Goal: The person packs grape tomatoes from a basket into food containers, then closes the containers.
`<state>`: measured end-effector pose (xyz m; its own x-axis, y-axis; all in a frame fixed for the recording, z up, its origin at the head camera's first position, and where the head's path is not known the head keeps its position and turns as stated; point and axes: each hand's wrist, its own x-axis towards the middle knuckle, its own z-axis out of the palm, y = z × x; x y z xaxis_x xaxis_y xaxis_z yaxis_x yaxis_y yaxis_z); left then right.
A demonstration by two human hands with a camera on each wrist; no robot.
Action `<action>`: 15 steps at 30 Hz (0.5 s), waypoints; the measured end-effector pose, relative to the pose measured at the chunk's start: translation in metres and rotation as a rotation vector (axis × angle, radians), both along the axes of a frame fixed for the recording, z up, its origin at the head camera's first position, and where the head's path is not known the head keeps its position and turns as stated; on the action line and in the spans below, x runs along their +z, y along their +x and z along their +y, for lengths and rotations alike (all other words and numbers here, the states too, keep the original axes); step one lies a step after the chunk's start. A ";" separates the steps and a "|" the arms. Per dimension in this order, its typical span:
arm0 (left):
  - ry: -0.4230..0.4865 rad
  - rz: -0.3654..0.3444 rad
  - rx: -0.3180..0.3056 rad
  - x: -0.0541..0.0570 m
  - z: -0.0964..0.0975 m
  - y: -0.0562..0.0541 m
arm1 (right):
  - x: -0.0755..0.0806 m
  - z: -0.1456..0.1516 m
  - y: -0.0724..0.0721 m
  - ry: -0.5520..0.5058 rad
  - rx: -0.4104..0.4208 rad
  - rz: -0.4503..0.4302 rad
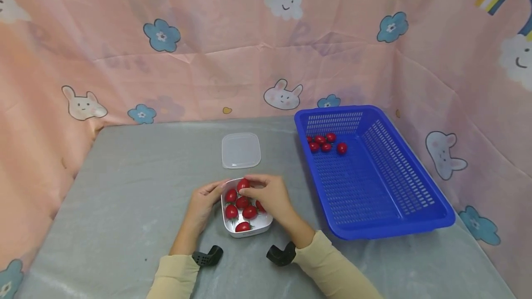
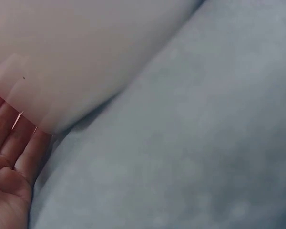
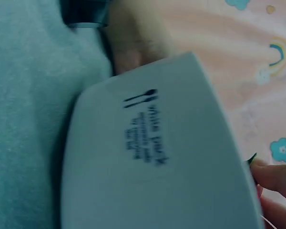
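A white square container [image 1: 249, 232] holds several red cherry tomatoes [image 1: 249, 212] with some bare floor showing among them. At its far left corner my left hand [image 1: 201, 204] grips the wall; in the left wrist view, the fingers [image 2: 26, 143] lie against the pale outer side. My right hand [image 1: 272, 197] reaches over the far right part of the container and pinches a cherry tomato [image 1: 243, 184] between thumb and forefinger at the far rim. Seen from the right wrist, the printed container wall [image 3: 181, 143] hides most of that hand, and a green stem shows by the fingertips.
A clear square lid [image 1: 241, 150] lies flat on the grey tabletop [image 1: 137, 188] behind the container. To the right stands a large blue basket [image 1: 386, 234] with several cherry tomatoes [image 1: 326, 147] in its far left corner. A pink patterned curtain [image 1: 224, 73] hangs behind the table.
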<state>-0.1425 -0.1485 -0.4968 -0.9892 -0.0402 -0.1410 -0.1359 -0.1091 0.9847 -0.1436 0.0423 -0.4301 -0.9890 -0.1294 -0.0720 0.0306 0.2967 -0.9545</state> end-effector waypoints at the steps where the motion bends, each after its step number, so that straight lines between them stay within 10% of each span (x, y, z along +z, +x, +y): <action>1: 0.007 0.000 -0.003 0.000 0.000 0.000 | -0.002 -0.002 0.000 0.020 0.005 0.018; 15: 0.012 -0.007 0.011 0.001 0.002 0.000 | -0.010 -0.014 0.005 0.325 0.078 0.250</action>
<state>-0.1425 -0.1470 -0.4962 -0.9877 -0.0493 -0.1484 -0.1415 -0.1225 0.9823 -0.1388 0.0279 -0.4399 -0.9693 -0.2146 0.1196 -0.2245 0.5759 -0.7861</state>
